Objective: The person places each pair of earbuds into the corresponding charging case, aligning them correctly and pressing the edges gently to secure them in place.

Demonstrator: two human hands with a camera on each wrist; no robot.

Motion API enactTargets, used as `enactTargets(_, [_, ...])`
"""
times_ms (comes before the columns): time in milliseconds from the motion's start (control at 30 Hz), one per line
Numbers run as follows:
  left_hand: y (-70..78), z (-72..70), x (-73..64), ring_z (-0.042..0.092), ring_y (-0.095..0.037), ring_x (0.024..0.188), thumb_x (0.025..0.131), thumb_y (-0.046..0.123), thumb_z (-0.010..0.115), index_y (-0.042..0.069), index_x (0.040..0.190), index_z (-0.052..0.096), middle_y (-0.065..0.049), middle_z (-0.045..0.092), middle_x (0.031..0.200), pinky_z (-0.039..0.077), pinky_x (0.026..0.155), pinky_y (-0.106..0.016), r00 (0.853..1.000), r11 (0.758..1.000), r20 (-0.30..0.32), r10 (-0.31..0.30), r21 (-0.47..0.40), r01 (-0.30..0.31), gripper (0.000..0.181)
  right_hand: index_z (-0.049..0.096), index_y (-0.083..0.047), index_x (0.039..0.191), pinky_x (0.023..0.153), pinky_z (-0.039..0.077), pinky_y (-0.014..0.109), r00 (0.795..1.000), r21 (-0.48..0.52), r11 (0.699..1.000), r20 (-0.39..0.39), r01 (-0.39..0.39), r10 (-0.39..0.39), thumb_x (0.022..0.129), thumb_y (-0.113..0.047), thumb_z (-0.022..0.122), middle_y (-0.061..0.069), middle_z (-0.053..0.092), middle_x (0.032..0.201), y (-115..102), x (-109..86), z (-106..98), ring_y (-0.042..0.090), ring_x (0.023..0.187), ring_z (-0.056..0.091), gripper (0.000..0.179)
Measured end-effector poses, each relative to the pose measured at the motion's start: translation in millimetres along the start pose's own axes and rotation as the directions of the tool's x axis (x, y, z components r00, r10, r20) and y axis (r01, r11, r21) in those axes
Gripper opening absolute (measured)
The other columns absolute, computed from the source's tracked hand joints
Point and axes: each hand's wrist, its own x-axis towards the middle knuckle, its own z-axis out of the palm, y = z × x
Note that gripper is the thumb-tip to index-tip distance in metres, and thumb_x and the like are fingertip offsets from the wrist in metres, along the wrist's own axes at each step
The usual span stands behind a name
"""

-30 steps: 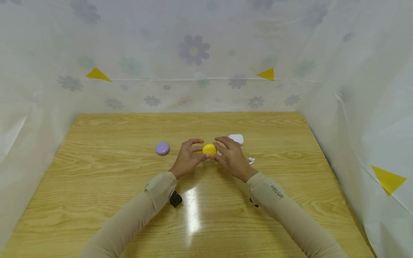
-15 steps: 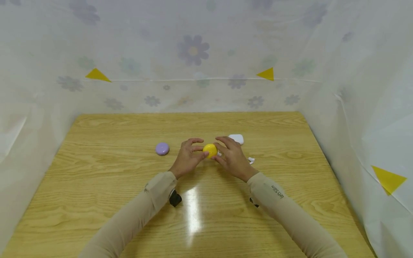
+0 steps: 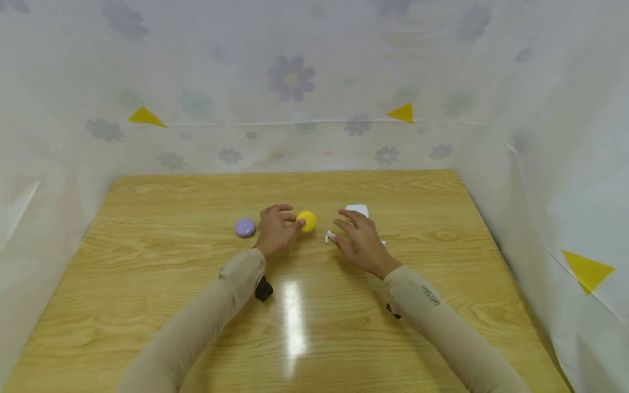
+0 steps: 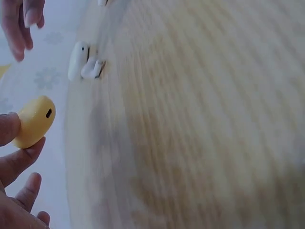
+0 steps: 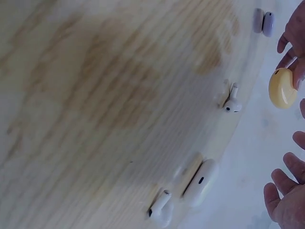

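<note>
My left hand [image 3: 277, 232] pinches a glossy yellow round case [image 3: 307, 221] between thumb and fingers, above the table. In the left wrist view a small dark slot shows on the edge of the yellow case [image 4: 35, 121]. My right hand [image 3: 362, 243] is apart from it, fingers spread and loosely bent, holding nothing. By its thumb a white earbud [image 3: 329, 236] lies on the wood. The white charging case [image 3: 357, 210] is partly hidden behind the right hand. A second earbud [image 5: 163, 210] lies close to that charging case [image 5: 202, 179] in the right wrist view.
A lilac round case [image 3: 245, 227] rests on the wooden table [image 3: 162, 262], just left of the left hand. White flower-patterned sheets [image 3: 314, 142] enclose the back and sides, with yellow triangles [image 3: 400, 113] stuck on them.
Both hands were at the yellow case; now the right hand has let go and drawn to the right. The left hand has moved the case left and slightly away, uncovering the earbud between them.
</note>
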Motion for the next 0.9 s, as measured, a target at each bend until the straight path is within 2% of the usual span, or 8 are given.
enactTargets(167, [-2.4, -6.6, 13.2, 0.025, -0.039, 0.137, 0.090, 0.043, 0.061, 0.004, 0.106, 0.071, -0.003, 0.051, 0.139, 0.022, 0.104, -0.063, 0.998, 0.993, -0.019, -0.065, 0.097, 0.066, 0.043, 0.065, 0.001, 0.112, 0.090, 0.045, 0.061, 1.000, 0.007, 1.000, 0.014, -0.007, 0.006, 0.082, -0.016, 0.074, 0.023, 0.057, 0.129, 5.4, -7.5, 0.0, 0.041, 0.121, 0.053, 0.036])
enactTargets(400, [-6.9, -14.3, 26.3, 0.020, -0.038, 0.140, 0.091, 0.044, 0.059, 0.006, 0.101, 0.073, 0.000, 0.050, 0.140, 0.015, 0.107, -0.063, 0.986, 0.977, -0.044, -0.163, 0.131, 0.168, 0.041, 0.065, 0.001, 0.113, 0.090, 0.044, 0.061, 1.000, 0.025, 1.000, 0.019, -0.011, 0.010, 0.084, -0.016, 0.072, 0.023, 0.057, 0.129, 10.4, -15.5, 0.3, 0.040, 0.122, 0.052, 0.034])
enactTargets(667, [-6.9, -16.2, 30.2, 0.019, -0.040, 0.140, 0.092, 0.043, 0.057, 0.008, 0.102, 0.073, -0.001, 0.048, 0.143, 0.015, 0.107, -0.065, 0.983, 0.965, -0.010, -0.184, 0.191, 0.183, 0.040, 0.065, 0.003, 0.110, 0.088, 0.045, 0.061, 1.000, 0.028, 1.000, 0.005, -0.008, 0.007, 0.083, -0.014, 0.073, 0.025, 0.057, 0.128, 12.7, -21.1, -1.7, 0.042, 0.119, 0.053, 0.033])
enactTargets(900, [-11.3, -14.9, 32.9, 0.019, -0.042, 0.140, 0.095, 0.042, 0.052, 0.007, 0.106, 0.072, -0.004, 0.045, 0.144, 0.016, 0.105, -0.067, 0.984, 0.957, 0.026, -0.177, 0.236, 0.166, 0.042, 0.066, 0.002, 0.109, 0.084, 0.046, 0.060, 1.000, 0.036, 0.999, -0.019, 0.008, -0.007, 0.083, -0.015, 0.073, 0.024, 0.058, 0.125, 16.2, -24.5, -0.8, 0.041, 0.116, 0.055, 0.032])
